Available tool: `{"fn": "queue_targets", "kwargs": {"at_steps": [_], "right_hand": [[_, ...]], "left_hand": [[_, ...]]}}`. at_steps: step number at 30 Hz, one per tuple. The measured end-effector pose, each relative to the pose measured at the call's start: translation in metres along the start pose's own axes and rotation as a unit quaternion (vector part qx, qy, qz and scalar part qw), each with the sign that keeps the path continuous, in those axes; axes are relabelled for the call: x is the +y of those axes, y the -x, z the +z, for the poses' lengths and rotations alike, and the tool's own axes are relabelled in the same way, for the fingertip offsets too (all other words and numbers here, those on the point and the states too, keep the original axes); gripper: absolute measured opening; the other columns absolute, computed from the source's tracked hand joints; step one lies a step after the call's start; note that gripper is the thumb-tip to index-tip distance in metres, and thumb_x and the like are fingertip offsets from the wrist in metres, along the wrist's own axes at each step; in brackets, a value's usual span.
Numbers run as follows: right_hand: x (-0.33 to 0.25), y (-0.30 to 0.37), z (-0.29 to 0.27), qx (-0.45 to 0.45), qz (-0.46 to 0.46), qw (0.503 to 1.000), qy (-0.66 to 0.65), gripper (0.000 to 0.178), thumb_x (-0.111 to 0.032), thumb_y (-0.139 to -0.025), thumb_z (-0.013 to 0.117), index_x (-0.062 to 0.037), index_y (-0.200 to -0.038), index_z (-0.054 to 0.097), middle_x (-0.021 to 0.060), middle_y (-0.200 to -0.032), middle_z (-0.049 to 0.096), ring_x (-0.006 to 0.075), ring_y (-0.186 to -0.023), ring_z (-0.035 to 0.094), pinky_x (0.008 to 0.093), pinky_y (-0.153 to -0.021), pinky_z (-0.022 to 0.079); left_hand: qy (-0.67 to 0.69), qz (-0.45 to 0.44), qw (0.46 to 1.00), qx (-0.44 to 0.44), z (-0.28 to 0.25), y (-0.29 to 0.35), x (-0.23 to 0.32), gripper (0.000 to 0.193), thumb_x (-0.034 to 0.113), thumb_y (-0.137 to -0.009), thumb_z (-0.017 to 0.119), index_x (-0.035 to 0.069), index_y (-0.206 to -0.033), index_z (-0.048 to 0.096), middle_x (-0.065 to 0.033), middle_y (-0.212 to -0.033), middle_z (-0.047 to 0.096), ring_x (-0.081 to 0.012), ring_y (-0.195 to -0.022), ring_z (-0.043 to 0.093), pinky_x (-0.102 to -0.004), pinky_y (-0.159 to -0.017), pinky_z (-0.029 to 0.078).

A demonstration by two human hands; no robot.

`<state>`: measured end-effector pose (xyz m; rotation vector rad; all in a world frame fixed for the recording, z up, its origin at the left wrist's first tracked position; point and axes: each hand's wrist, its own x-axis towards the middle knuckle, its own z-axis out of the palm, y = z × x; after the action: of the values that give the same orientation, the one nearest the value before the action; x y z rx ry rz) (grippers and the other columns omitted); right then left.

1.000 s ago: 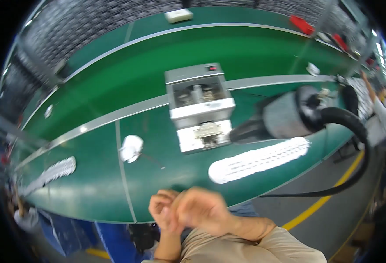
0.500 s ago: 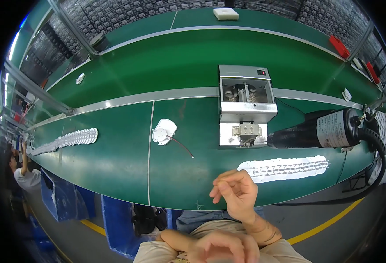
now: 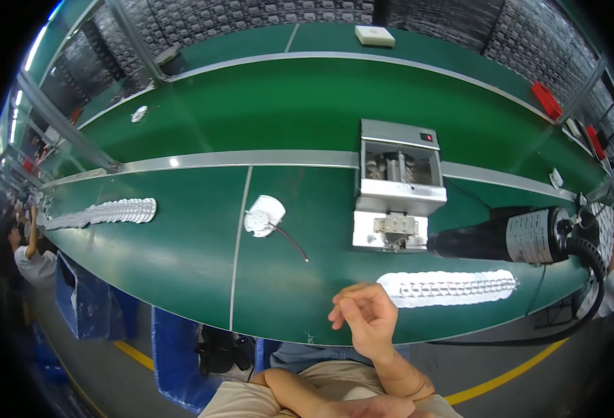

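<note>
My right hand (image 3: 367, 317) is raised over the table's near edge, its fingers loosely curled toward the thumb. Nothing shows in it. Just beyond it lies a row of overlapping white scalloped pieces (image 3: 453, 289). My left forearm crosses my lap, and my left hand (image 3: 380, 407) is partly cut off by the lower edge, its fingers hidden. Left of centre, a white round-ended part (image 3: 265, 216) with a thin dark wire rests on the green table (image 3: 181, 272). A metal screw feeder (image 3: 401, 184) stands farther back, with a black electric screwdriver (image 3: 492, 237) at its right.
Another row of white pieces (image 3: 119, 211) lies at the far left. A raised green shelf (image 3: 251, 104) runs behind the table, carrying small white parts. Blue bins (image 3: 174, 355) stand below the near edge. A black cable (image 3: 596, 279) curves down at the right. Other people sit at both sides.
The view has shifted, so the tabletop things appear lower. My left hand has dropped toward the lower edge. My right hand keeps its curled shape near the table edge.
</note>
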<state>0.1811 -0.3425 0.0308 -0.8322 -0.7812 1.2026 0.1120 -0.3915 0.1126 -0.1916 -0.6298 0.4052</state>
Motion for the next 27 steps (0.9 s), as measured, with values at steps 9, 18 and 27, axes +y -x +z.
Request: {"fn": "queue_targets", "kwargs": {"at_steps": [9, 18, 27], "right_hand": [[0.009, 0.012, 0.003, -0.028, 0.044, 0.999, 0.004, 0.009, 0.000, -0.088, 0.057, 0.0008, -0.094, 0.051, 0.0134, -0.091, 0.060, 0.0140, -0.070, 0.062, 0.0233, -0.057, 0.052], [0.027, 0.016, 0.002, -0.031, 0.072, 0.997, 0.008, 0.010, -0.002, -0.088, 0.058, 0.0014, -0.095, 0.052, 0.0118, -0.092, 0.062, 0.0127, -0.073, 0.062, 0.0228, -0.062, 0.051], [0.033, 0.017, -0.001, -0.046, 0.071, 0.996, 0.006, 0.010, -0.002, -0.089, 0.057, 0.0018, -0.096, 0.052, 0.0105, -0.092, 0.062, 0.0119, -0.074, 0.062, 0.0220, -0.062, 0.050]], "left_hand": [[-0.064, 0.012, 0.998, -0.016, 0.009, -0.011, 0.008, 0.034, 0.025, -0.073, 0.068, 0.005, -0.095, 0.052, -0.0095, -0.097, 0.047, -0.0203, -0.098, 0.041, -0.0324, -0.087, 0.032], [-0.047, -0.013, 0.998, -0.036, 0.000, -0.026, 0.014, 0.031, 0.025, -0.074, 0.067, 0.005, -0.093, 0.053, -0.0093, -0.094, 0.047, -0.0197, -0.094, 0.042, -0.0318, -0.084, 0.033], [-0.032, -0.025, 0.999, -0.022, -0.003, -0.039, 0.009, 0.028, 0.025, -0.076, 0.066, 0.005, -0.091, 0.053, -0.0091, -0.091, 0.048, -0.0191, -0.090, 0.043, -0.0313, -0.081, 0.034]]}}
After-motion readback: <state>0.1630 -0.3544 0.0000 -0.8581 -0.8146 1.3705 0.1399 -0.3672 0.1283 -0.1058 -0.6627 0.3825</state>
